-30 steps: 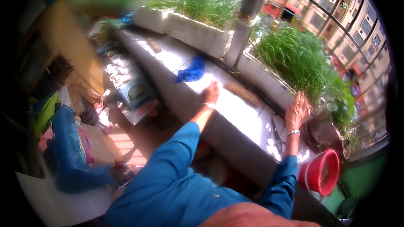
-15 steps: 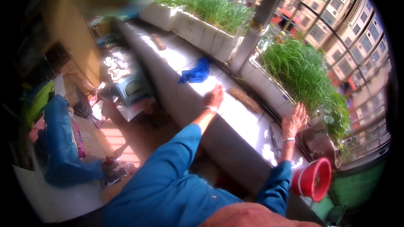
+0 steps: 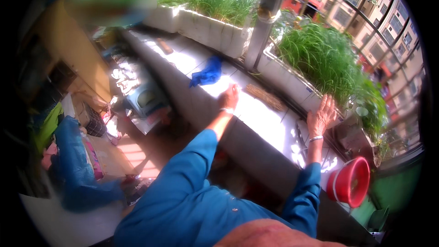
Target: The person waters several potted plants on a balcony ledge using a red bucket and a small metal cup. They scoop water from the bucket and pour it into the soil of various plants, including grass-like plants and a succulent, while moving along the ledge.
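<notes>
My left hand is closed, its fingers curled over the sunlit white tiled ledge. Whatever it may hold is hidden. Just beyond it lies a crumpled blue cloth, apart from the fingers. A rough brown strip, like a piece of wood or bark, rests on the tiles to its right. My right hand is open, fingers spread against the near side of a white planter box full of long green grassy plants. Both wrists wear a bracelet.
A red bucket stands at the ledge's right end. Another white planter sits farther left, past a post. Metal window bars line the far side. Below left are a blue-grey stool, blue plastic wrapping and clutter.
The view has shifted slightly, so the planters appear farther left and the bucket farther right. My left hand stays closed near the cloth; my right hand stays spread at the planter.
</notes>
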Available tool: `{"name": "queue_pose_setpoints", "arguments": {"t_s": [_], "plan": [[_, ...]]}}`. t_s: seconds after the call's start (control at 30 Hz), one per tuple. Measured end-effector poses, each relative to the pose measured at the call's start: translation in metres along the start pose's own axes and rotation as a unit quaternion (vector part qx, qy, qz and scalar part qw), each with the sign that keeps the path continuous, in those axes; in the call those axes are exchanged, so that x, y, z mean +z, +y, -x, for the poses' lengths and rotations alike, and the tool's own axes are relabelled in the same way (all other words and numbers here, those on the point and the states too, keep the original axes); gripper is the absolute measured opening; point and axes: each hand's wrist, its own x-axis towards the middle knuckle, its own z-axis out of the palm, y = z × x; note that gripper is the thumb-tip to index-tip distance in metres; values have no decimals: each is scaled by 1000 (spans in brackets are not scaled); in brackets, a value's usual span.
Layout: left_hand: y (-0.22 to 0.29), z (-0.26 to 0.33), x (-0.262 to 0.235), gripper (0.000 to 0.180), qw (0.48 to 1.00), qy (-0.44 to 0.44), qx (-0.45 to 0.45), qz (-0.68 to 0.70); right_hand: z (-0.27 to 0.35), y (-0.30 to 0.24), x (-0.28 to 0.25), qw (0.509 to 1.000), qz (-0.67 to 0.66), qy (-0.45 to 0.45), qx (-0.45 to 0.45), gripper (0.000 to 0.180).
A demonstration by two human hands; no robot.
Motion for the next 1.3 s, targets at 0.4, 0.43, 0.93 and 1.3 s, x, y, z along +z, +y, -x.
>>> {"name": "queue_pose_setpoints", "arguments": {"t_s": [0.4, 0.43, 0.93, 1.3], "plan": [[0, 0, 3, 20, 1000, 11, 9, 24, 0, 6, 10, 999, 34, 21, -8, 103], [-1, -1, 3, 20, 1000, 14, 8, 22, 0, 6, 11, 999, 44, 22, -12, 103], [-1, -1, -4, 20, 1000, 21, -11, 6, 1, 2, 16, 998, 45, 42, -28, 100], [-3, 1, 11, 21, 999, -16, -12, 46, 3, 0, 5, 999, 20, -14, 28, 99]]}}
